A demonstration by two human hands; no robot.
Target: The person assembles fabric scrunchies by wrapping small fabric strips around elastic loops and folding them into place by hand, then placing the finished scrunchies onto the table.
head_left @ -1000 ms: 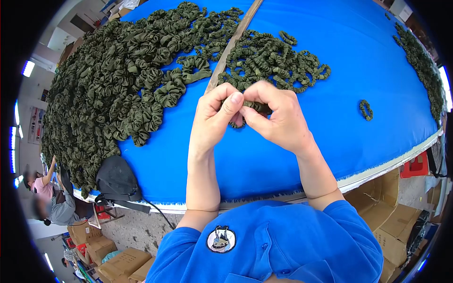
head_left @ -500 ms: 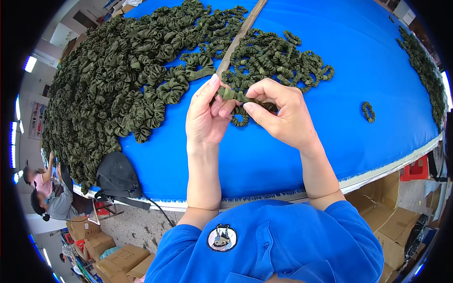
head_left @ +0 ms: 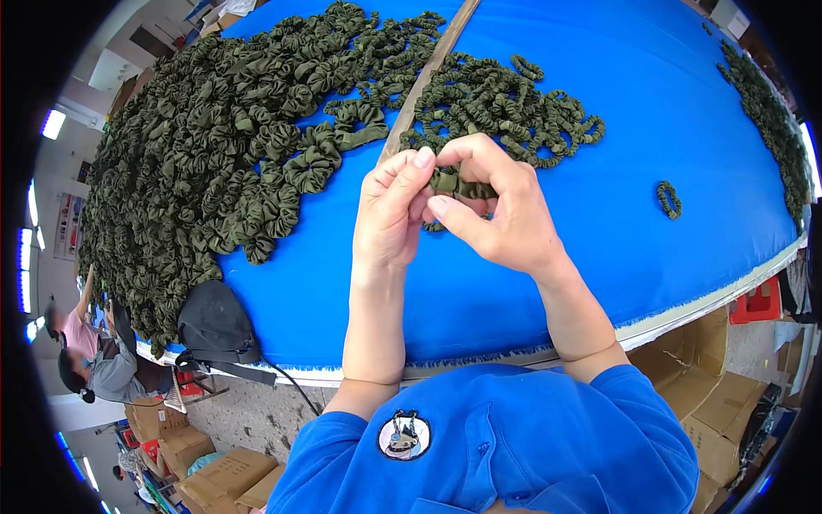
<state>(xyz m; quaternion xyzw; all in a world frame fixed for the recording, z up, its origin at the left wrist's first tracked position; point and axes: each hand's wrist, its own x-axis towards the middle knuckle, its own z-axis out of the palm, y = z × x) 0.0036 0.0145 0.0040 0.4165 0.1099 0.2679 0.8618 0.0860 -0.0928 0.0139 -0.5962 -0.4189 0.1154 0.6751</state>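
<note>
Between my two hands is a dark green scrunchie (head_left: pixel 449 182), held above the blue tabletop. My left hand (head_left: pixel 392 210) is closed, its thumb and fingertips pinched at the scrunchie's left end. The fingers of my right hand (head_left: pixel 505 201) curl around the rest of it, thumb below and index finger above. Part of the scrunchie is hidden by the fingers. Just beyond my hands lies a group of small, tightly gathered scrunchies (head_left: pixel 488 98). A big heap of fuller scrunchies (head_left: pixel 205 146) spreads over the left side.
A wooden strip (head_left: pixel 419 86) divides the two groups on the blue cloth (head_left: pixel 616 248). One scrunchie (head_left: pixel 669 200) lies alone at right, and another row (head_left: pixel 762 111) lines the far right. A black bag (head_left: pixel 214 321) sits at the near left edge. Cardboard boxes (head_left: pixel 711 394) stand below; people sit at left.
My left hand has moved right, closer to my right hand. The flat section of the scrunchie that showed over the left fingers has shifted toward the right fingers.
</note>
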